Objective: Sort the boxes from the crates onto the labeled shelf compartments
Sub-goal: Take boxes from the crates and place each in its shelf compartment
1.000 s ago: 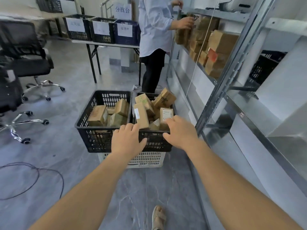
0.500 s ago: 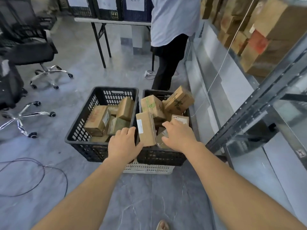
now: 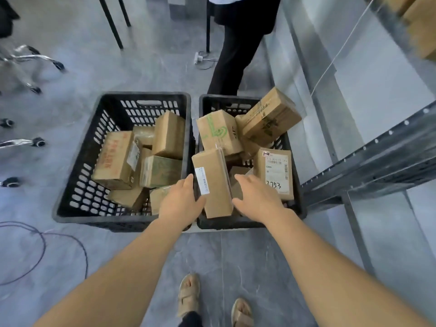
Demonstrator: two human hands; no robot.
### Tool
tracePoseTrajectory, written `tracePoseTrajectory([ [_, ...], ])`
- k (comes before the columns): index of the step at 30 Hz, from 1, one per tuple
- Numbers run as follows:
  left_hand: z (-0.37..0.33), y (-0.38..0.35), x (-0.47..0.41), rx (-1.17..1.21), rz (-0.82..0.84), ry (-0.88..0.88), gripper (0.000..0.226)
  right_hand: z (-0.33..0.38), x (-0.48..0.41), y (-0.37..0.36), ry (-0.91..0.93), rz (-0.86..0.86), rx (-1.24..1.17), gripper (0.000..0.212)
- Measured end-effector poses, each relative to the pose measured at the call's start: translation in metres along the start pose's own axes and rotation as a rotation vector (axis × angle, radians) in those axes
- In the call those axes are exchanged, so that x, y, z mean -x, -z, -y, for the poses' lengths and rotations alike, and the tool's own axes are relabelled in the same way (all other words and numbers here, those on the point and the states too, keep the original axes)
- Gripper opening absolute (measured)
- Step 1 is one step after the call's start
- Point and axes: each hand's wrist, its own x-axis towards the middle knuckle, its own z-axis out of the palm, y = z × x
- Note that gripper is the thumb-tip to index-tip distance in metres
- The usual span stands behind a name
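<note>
The upright box (image 3: 213,182) stands on end in the near left corner of the right crate (image 3: 238,224). I have my left hand (image 3: 180,201) laid against its labelled side with the fingers fairly straight. My right hand (image 3: 256,199) is spread wide at its opposite side, and I cannot tell whether it touches. Neither hand has closed on the box. Risk: the box is tall and narrow, so uneven pressure from the two palms could let it slip or twist and fall on the boxes below. Risk: the tilted box (image 3: 271,119) leans on the far right rim and may slide if the pile shifts. The right crate also holds a green-printed box (image 3: 217,133) and a box marked with handwritten digits (image 3: 274,175). The left crate (image 3: 77,166), just beside it, holds several more boxes, loosely stacked. The shelf frame (image 3: 368,166) stands to the right.
</note>
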Motion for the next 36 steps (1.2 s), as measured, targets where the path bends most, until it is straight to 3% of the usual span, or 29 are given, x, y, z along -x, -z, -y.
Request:
tracePoseTrajectory([
  [6,0.012,-0.044,-0.035,0.287,0.092,0.074,0.047,-0.012,-0.033,-0.039,-0.041,0.088,-0.092,0.065],
  [11,0.014,-0.058,-0.042,0.480,0.231,0.144,0.065,-0.007,-0.047,-0.058,-0.018,0.162,-0.212,0.083],
  [15,0.016,-0.053,-0.041,0.601,0.287,0.121,0.058,-0.005,-0.042,-0.051,-0.045,0.213,-0.330,0.093],
  [23,-0.014,0.000,-0.010,0.603,0.128,-0.010,0.053,-0.005,-0.009,0.003,-0.051,0.143,-0.625,0.115],
  [25,-0.025,0.019,-0.001,0.621,0.091,-0.032,0.063,-0.004,0.003,0.020,-0.026,0.121,-0.712,0.115],
  [28,-0.036,0.042,0.007,0.687,0.011,-0.047,0.107,-0.001,0.017,0.044,0.027,0.106,-0.762,0.114],
  [32,-0.049,0.072,0.020,0.688,-0.061,-0.072,0.113,0.005,0.030,0.072,0.064,0.074,-0.771,0.114],
  [36,-0.055,0.100,0.031,0.747,-0.091,-0.043,0.145,0.005,0.040,0.098,0.084,0.012,-0.897,0.109],
])
